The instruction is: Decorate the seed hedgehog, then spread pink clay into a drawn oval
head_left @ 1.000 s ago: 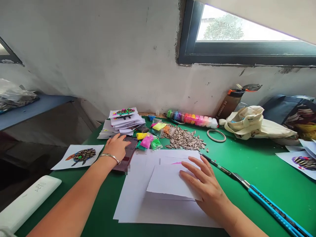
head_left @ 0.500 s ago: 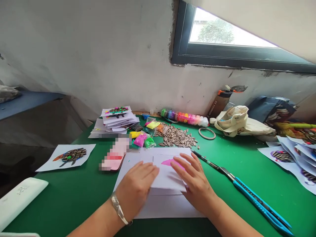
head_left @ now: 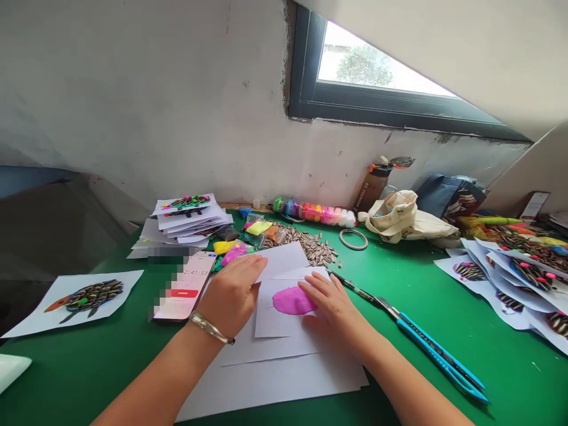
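A flat pink clay oval (head_left: 293,301) is stuck on a small white paper card (head_left: 268,324). Faint pencil lines show at the oval's left end. The card rests on larger white sheets (head_left: 275,378). My right hand (head_left: 331,307) lies with outstretched fingers over the right side of the card, fingertips at the oval's edge. My left hand (head_left: 233,287), wearing a silver bracelet, has its fingers pressed together at the near left edge of a white piece of paper (head_left: 284,260), which sits beyond the card. The left thumb is partly visible.
Sunflower seeds (head_left: 317,247) and clay packets (head_left: 226,248) lie beyond the hands. A phone (head_left: 189,287) and a seed-bird picture (head_left: 84,299) are left. A blue craft knife (head_left: 439,349) and pen (head_left: 355,287) lie right. Paper stacks (head_left: 190,222) stand at the back left.
The white paper that covered part of the pink oval has moved up and left with my left hand. The whole oval now shows beside my right hand. The view has swung right.
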{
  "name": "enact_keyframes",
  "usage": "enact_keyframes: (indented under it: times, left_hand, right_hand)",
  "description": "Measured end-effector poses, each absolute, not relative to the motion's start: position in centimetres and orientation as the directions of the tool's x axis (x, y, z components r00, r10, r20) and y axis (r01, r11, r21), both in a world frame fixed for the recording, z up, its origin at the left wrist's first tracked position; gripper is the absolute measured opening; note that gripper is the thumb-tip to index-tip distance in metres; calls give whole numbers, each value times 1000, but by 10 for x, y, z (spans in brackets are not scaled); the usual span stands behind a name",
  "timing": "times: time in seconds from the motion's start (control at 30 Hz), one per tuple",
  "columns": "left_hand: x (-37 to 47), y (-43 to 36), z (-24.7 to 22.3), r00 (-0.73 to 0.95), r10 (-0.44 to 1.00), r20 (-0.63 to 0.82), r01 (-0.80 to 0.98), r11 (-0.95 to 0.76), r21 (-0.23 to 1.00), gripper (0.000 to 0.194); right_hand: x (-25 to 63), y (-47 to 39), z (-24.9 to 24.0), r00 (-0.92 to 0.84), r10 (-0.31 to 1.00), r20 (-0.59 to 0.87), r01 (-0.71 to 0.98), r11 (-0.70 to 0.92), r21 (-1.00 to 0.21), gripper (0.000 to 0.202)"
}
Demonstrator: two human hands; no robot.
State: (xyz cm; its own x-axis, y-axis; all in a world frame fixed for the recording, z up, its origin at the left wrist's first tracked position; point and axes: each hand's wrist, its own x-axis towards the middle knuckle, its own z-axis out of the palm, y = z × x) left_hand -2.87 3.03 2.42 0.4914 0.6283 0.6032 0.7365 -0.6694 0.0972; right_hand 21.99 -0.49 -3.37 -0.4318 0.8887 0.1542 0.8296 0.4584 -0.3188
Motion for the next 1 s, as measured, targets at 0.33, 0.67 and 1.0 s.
enact_keyframes:
  times: [0.33, 0.67, 1.0]
  left_hand:
    - [-35, 29, -16, 456, 747, 484, 773, -602, 201, 45]
    - [-37, 27, -19, 437, 749, 498, 768, -599, 228, 45]
    - [-11, -1, -5, 747, 657, 105, 622, -745, 240, 38]
  right_hand:
    - [201, -19, -21, -557, 793, 245, 718, 609, -336, 39]
    - [241, -8, -28, -279, 764, 582, 730, 562, -388, 19]
    - [235, -13, -10, -182, 640, 746, 759, 574, -307, 29]
